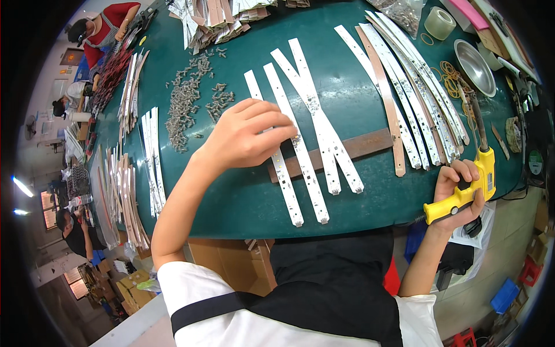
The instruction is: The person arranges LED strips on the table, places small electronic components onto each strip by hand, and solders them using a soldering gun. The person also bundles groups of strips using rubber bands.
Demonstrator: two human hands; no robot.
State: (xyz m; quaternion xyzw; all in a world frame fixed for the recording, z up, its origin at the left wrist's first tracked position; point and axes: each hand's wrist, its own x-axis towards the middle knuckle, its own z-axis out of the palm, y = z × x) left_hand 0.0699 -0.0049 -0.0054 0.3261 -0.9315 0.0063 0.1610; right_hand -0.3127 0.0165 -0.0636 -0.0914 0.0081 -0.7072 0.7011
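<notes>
My left hand [245, 133] hovers over the white LED circuit strips, its fingers curled together near one strip [306, 173]. Whatever lies between those fingertips, if anything, is hidden. Beside it another strip [284, 185] runs partly beneath the hand, and two more strips [315, 110] cross each other just to the right. These strips rest across a flat brown bar [367, 144]. At the table's right front edge, my right hand [462, 217] grips a yellow pistol-shaped soldering gun [488, 173], its metal barrel pointing up and away from me.
Small metal parts [185, 110] lie heaped left of centre. More strips [404, 98] fan out at right, by a steel bowl [475, 66], a tape roll [439, 23] and coiled solder wire [451, 75]. Strip stacks [219, 20] fill the far edge. Co-workers sit at left.
</notes>
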